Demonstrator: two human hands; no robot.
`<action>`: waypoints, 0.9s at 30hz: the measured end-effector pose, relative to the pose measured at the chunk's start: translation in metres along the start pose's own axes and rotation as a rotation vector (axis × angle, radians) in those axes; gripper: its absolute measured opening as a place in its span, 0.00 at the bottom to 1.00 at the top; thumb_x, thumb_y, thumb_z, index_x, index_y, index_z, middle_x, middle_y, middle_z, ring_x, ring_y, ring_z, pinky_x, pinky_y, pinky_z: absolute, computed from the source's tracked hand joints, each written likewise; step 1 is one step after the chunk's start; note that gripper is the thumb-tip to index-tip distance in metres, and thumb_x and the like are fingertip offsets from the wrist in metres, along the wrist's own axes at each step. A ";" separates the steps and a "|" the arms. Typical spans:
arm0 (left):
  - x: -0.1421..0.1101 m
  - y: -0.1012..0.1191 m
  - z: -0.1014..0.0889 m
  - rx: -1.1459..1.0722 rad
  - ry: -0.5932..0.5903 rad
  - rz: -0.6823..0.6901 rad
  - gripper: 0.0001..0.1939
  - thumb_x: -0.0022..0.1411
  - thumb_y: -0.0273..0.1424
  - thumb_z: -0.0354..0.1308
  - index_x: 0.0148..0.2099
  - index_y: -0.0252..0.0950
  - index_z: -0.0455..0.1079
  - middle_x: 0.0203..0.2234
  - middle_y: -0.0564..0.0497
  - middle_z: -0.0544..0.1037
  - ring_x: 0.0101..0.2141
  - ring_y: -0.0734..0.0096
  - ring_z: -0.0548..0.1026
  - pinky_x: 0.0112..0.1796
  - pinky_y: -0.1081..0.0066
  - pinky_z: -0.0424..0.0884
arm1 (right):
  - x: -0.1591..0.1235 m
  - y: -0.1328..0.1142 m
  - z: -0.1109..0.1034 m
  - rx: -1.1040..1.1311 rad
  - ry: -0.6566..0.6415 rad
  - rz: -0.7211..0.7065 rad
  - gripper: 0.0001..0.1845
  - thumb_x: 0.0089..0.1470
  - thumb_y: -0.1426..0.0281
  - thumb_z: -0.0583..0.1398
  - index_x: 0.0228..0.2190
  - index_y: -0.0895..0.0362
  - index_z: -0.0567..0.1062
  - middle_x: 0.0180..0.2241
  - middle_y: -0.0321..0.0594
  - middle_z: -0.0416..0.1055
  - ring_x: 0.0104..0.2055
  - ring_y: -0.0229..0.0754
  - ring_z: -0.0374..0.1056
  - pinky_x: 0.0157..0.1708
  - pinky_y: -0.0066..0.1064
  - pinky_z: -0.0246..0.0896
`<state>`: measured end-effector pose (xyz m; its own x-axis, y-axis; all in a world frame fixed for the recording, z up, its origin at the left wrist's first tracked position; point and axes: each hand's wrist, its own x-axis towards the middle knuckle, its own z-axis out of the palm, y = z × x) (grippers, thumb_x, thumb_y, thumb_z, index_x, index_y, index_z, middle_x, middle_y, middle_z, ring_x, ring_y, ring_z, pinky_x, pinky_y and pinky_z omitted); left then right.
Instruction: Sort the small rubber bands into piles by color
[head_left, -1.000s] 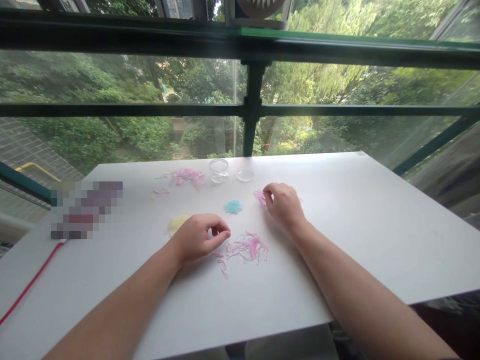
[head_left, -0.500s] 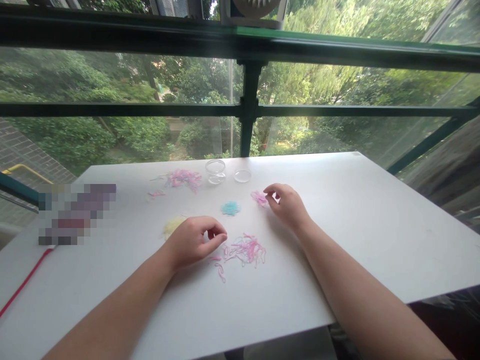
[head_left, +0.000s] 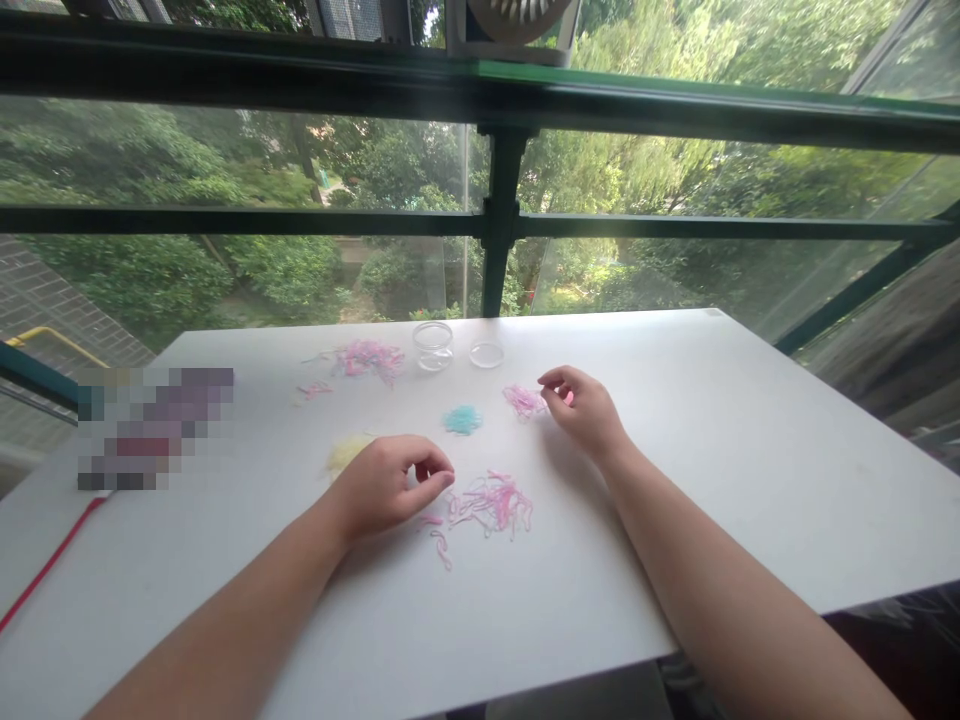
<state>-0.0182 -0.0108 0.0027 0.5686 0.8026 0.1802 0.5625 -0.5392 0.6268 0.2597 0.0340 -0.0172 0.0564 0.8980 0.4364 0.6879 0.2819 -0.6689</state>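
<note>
My left hand (head_left: 396,482) rests low over the table, thumb and index fingertip pressed together; whatever they pinch is too small to make out. Just right of its fingertips lies a loose pile of pink and pale rubber bands (head_left: 495,503), with a few strays beside it. A yellow heap of bands (head_left: 345,455) is partly hidden behind this hand. My right hand (head_left: 581,405) is curled at the right edge of a small pink-purple heap of bands (head_left: 523,401). A pink patch shows within its curled fingers, but I cannot tell what it is. Between the hands sits a turquoise heap of bands (head_left: 462,419).
A clear round tub (head_left: 433,347) and a clear lid (head_left: 487,354) stand at the back of the white table (head_left: 750,460). Another pink pile (head_left: 369,360) lies left of the tub. A blurred-out object (head_left: 157,430) with a red cord (head_left: 52,560) is at far left. A green railing (head_left: 300,222) runs behind.
My right hand has shifted slightly right, away from the pink-purple heap, and a pink patch now shows within its fingers. My left hand stays put. The view has tilted very slightly.
</note>
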 end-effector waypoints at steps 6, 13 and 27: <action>-0.003 0.001 0.000 -0.007 0.000 0.006 0.06 0.58 0.29 0.55 0.32 0.37 0.72 0.26 0.55 0.76 0.27 0.78 0.71 0.30 0.77 0.64 | 0.000 0.000 -0.001 0.008 0.002 0.027 0.07 0.46 0.72 0.57 0.30 0.56 0.74 0.27 0.36 0.72 0.27 0.36 0.62 0.30 0.29 0.58; 0.000 0.000 0.002 -0.004 0.070 0.028 0.05 0.58 0.30 0.56 0.33 0.37 0.73 0.27 0.55 0.77 0.27 0.79 0.71 0.29 0.76 0.65 | -0.012 -0.021 0.006 0.312 -0.099 0.047 0.05 0.47 0.70 0.60 0.29 0.57 0.74 0.26 0.36 0.72 0.25 0.35 0.63 0.25 0.27 0.56; 0.001 0.009 0.010 -0.062 0.330 0.140 0.05 0.55 0.30 0.61 0.35 0.35 0.75 0.27 0.52 0.79 0.23 0.79 0.71 0.27 0.76 0.67 | -0.047 -0.067 0.015 0.311 -0.239 -0.217 0.05 0.49 0.75 0.61 0.30 0.55 0.74 0.28 0.34 0.72 0.29 0.35 0.63 0.29 0.28 0.57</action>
<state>-0.0065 -0.0177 0.0011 0.4074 0.7665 0.4965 0.4498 -0.6416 0.6213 0.2001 -0.0220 -0.0021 -0.2593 0.8493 0.4598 0.4128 0.5279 -0.7422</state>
